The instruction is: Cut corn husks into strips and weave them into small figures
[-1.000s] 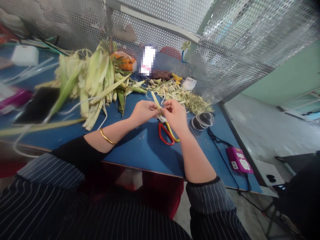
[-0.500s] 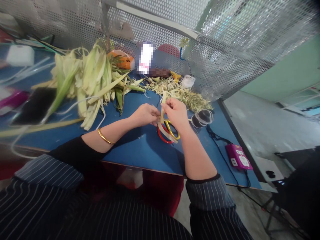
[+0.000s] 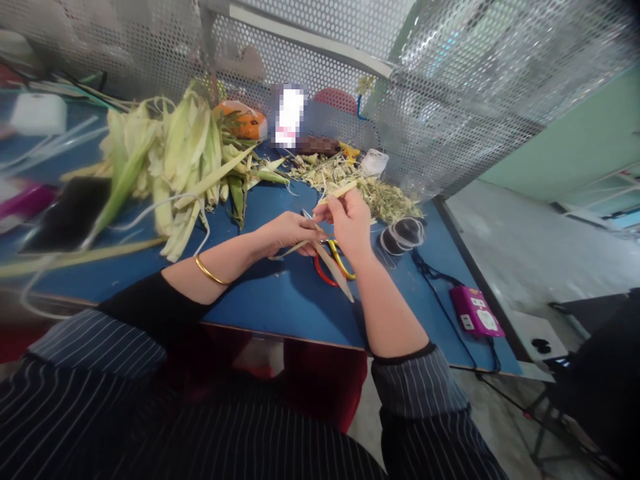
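Note:
My left hand (image 3: 296,232) is closed, its thumb and fingers pinching pale corn husk strips. One husk strip (image 3: 339,275) hangs from it down to the right, over the scissors. My right hand (image 3: 350,217) is closed on another length of husk (image 3: 341,192), which sticks out above its fingers. Whether the two lengths are one piece is hidden by the fingers. Below both hands, scissors (image 3: 320,272) with one red and one yellow handle loop lie on the blue table; their blades are mostly covered by my hands.
Corn husks (image 3: 185,153) are heaped at the left, beside a dark tablet-like slab (image 3: 67,213). Husk scraps (image 3: 380,193) spread along the back. A dark spool of white cord (image 3: 403,235) and a magenta box (image 3: 477,311) with cables lie at the right. Perforated metal panels (image 3: 310,53) stand behind the table.
My right hand has turned, and its husk length has tipped from upright to slanting right. The hanging strip now points further down, and another thin end shows left of my left hand.

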A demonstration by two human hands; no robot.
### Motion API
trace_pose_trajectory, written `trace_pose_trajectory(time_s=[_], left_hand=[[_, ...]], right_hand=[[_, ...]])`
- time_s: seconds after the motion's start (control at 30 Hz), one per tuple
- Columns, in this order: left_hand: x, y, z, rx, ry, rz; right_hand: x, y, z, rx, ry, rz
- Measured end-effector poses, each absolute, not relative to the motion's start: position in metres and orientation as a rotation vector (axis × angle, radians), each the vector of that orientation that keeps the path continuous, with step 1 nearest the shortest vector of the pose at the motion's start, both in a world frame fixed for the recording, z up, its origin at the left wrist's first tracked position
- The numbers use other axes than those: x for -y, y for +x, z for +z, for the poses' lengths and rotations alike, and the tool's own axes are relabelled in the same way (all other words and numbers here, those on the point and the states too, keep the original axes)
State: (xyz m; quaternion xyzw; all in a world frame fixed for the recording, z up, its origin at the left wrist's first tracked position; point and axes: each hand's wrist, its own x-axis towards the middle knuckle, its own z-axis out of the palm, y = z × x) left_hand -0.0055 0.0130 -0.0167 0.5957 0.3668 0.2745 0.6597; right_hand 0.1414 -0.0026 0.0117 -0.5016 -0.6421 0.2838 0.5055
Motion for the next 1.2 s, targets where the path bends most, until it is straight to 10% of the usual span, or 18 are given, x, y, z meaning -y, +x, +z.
trace_pose_trajectory(time_s=[0.37,0.57,0.8,1.2], left_hand=[[-0.008,0.001,-0.016,-0.873,1.215,0.729],[-0.015,-0.003,-0.01,-0.92,1.058,0.806],[-0.012,-0.002,-0.009,-0.928,1.048,0.833],[-0.009,-0.003,-0.003,-0.883,0.992,0.816]], right_hand=[[0.014,0.134,0.014,1.633,-1.013,0.786],[0.002,0.161,0.022,1.309,-1.321,0.155],[-0.013,0.166,0.007,1.424,-1.26,0.976],[-0.023,0.172,-0.001,1.09,-1.301,0.911]])
